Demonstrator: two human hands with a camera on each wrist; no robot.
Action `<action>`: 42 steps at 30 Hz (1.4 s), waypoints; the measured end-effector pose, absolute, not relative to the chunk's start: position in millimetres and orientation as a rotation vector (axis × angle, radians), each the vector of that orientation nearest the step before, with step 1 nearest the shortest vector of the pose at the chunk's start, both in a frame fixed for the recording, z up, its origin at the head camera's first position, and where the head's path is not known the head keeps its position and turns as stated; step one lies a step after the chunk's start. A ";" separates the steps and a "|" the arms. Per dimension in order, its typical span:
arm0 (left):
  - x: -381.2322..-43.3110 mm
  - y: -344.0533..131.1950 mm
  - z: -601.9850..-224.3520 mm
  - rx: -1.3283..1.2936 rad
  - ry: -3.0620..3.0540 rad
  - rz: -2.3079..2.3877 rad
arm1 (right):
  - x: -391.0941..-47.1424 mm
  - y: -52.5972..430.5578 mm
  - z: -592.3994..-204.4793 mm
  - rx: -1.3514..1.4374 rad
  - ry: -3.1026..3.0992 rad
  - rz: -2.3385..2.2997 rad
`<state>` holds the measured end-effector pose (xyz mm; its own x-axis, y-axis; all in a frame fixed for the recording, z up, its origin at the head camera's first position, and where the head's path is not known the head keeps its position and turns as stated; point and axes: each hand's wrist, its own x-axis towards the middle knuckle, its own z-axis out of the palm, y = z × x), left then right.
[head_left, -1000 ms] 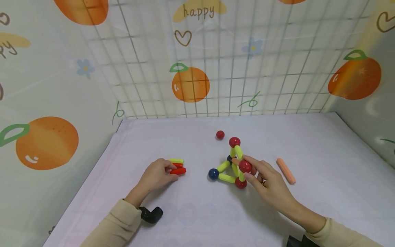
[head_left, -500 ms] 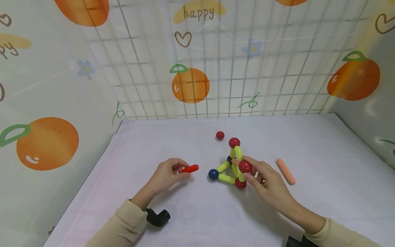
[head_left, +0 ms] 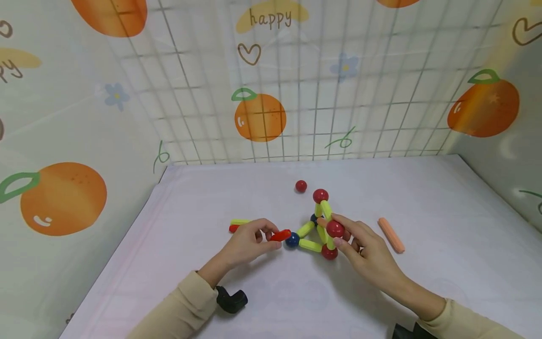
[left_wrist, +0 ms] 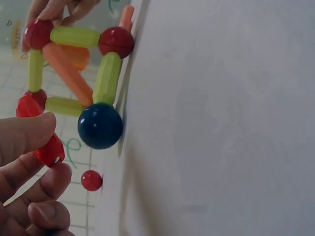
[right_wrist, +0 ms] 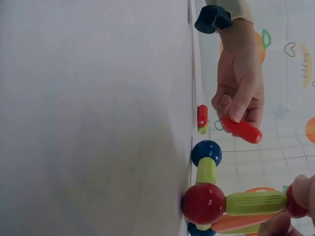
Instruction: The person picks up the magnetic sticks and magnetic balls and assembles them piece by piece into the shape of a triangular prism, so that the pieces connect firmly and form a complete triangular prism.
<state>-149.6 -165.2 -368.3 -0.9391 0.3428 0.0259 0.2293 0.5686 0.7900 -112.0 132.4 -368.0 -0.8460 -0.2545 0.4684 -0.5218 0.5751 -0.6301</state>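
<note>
My left hand [head_left: 250, 242] pinches a short red building stick [head_left: 281, 235] between thumb and fingers. The stick is raised off the table, close to a blue ball [head_left: 292, 240] at the left corner of a toy frame; in the left wrist view a gap shows between them. Yellow-green sticks [head_left: 310, 245], red and blue balls, and a slanting orange stick [left_wrist: 69, 73] make up this frame. With thumb and fingertips, my right hand [head_left: 374, 254] holds the frame's raised red ball [head_left: 335, 229]. Another red ball [head_left: 330, 252] forms its near lower corner.
Behind the frame lies a loose red ball [head_left: 301, 186]. A loose orange stick [head_left: 391, 235] is to the right. Beside the left hand, partly covered, are a yellow-green stick [head_left: 240, 221] and a second red stick [head_left: 233, 229]. A patterned curtain surrounds the white table [head_left: 203, 188].
My left hand has picked the red stick from the small group of sticks and carried it right, towards the blue ball. The right hand and the frame have stayed in place.
</note>
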 end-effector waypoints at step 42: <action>-164.5 -139.1 -367.7 0.594 2.762 1.180 | -112.6 132.1 -366.9 0.622 -2.505 1.158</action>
